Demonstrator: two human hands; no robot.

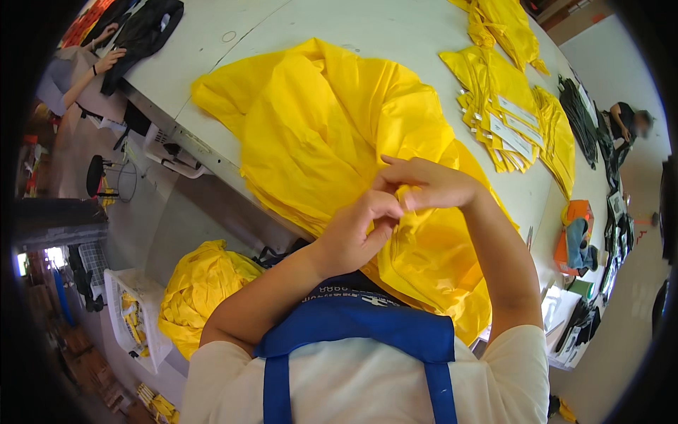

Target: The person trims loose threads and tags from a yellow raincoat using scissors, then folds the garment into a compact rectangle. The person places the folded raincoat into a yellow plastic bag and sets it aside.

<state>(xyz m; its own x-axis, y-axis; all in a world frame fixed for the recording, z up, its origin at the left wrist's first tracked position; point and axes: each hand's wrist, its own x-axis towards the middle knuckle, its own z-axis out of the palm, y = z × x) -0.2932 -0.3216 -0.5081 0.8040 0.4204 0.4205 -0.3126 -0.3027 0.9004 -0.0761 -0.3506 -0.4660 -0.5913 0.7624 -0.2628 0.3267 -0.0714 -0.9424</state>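
Note:
A large piece of thin, shiny yellow fabric lies crumpled on the table and drapes over its near edge toward my apron. At its near part my two hands meet, fingertips almost touching. My right hand is closed, pinching a small gathered bit of the fabric between thumb and fingers. Just left of it, my left hand is also closed, thumb and forefinger pressed together at the same gathered spot. The exact edge between the fingertips is partly hidden by the fingers.
Stacked yellow pieces with white tags lie at the right of the pale table. An orange box stands at the right edge. A yellow fabric heap and white basket sit lower left. Other people work at far left and right.

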